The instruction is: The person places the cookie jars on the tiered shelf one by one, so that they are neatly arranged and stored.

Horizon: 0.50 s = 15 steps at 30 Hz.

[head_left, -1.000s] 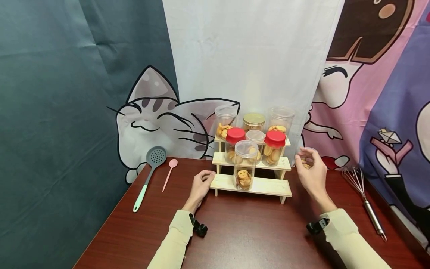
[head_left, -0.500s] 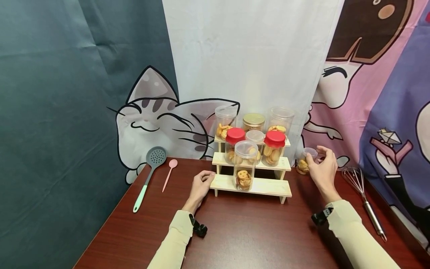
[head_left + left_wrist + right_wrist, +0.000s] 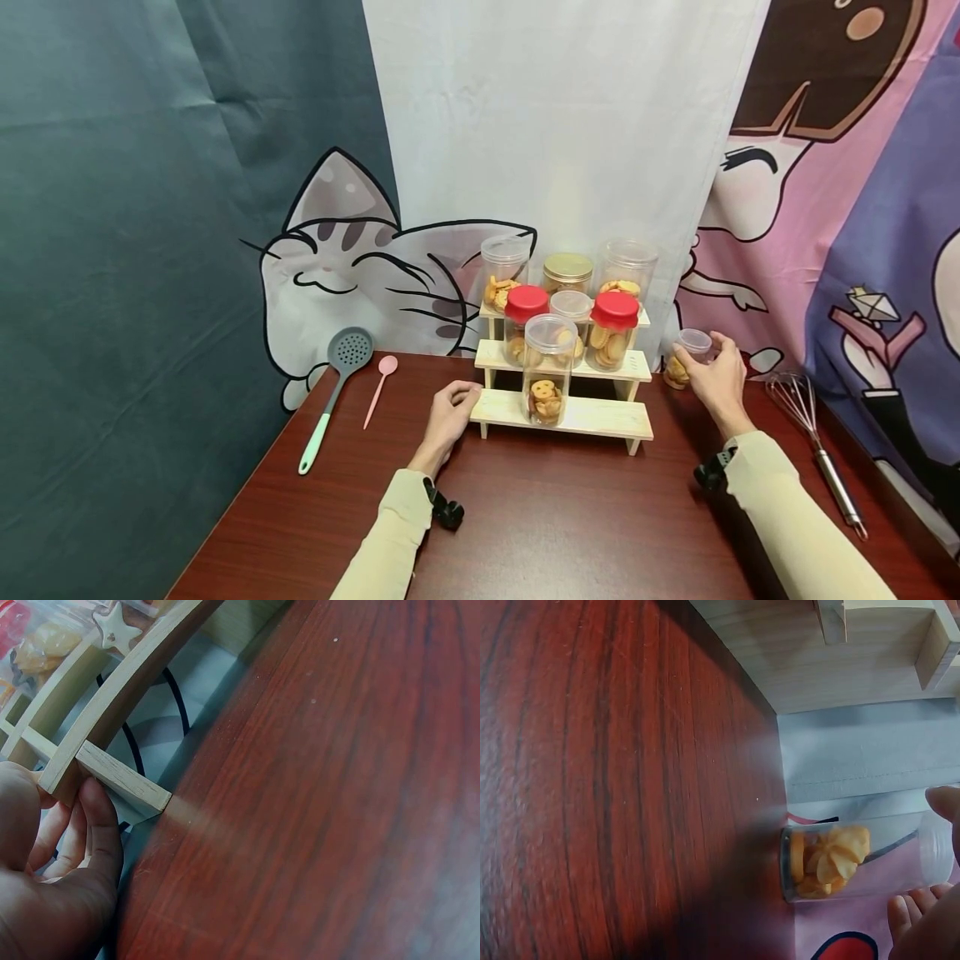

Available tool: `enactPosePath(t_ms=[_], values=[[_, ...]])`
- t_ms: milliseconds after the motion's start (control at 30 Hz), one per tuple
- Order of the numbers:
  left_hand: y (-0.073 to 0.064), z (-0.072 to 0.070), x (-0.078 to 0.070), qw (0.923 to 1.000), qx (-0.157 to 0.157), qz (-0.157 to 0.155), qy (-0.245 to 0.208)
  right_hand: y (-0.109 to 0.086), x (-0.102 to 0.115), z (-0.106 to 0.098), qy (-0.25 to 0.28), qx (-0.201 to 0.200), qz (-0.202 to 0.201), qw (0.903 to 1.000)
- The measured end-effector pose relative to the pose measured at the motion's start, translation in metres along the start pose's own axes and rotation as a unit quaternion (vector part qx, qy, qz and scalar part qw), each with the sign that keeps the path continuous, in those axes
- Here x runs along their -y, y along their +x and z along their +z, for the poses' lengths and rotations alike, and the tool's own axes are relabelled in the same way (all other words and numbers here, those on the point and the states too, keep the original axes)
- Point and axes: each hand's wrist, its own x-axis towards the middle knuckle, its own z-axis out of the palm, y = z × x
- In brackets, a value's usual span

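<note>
A three-step wooden display stand (image 3: 596, 417) bears several clear jars of cookies. At its lower left end my left hand (image 3: 447, 412) pinches the bottom step; the left wrist view shows the fingers (image 3: 101, 825) curled against the wooden step's end (image 3: 64, 761). Right of the stand, a small clear jar (image 3: 677, 372) with a few cookies stands upright by the table's back edge. My right hand (image 3: 720, 377) holds this jar near its lid, thumb on one side and fingers on the other. Swirled cookies (image 3: 836, 859) lie at the jar's bottom in the right wrist view.
On the bottom step stands a tall jar (image 3: 547, 367). Red-lidded jars (image 3: 612, 333) are on the middle step, a gold-lidded jar (image 3: 567, 271) on top. Left lie a slotted turner (image 3: 330, 404) and a pink spoon (image 3: 379, 387); a whisk (image 3: 828, 479) lies at right.
My right hand first covered the small jar, drew back to the right and uncovered it, then came slightly leftward around its upper part. The left hand has stayed at the stand.
</note>
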Motion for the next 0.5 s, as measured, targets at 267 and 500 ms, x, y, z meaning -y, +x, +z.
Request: enactPosePath(t_ms=[267, 500], values=[[0.0009, 0.0015, -0.0005, 0.9999, -0.001, 0.003, -0.01, 0.0019, -0.0004, 0.0045, -0.002, 0.001, 0.026, 0.9996], [0.0015, 0.0002, -0.0003, 1.0, 0.0, -0.004, -0.001, -0.0015, 0.0, -0.0003, 0.007, -0.002, 0.007, 0.9999]])
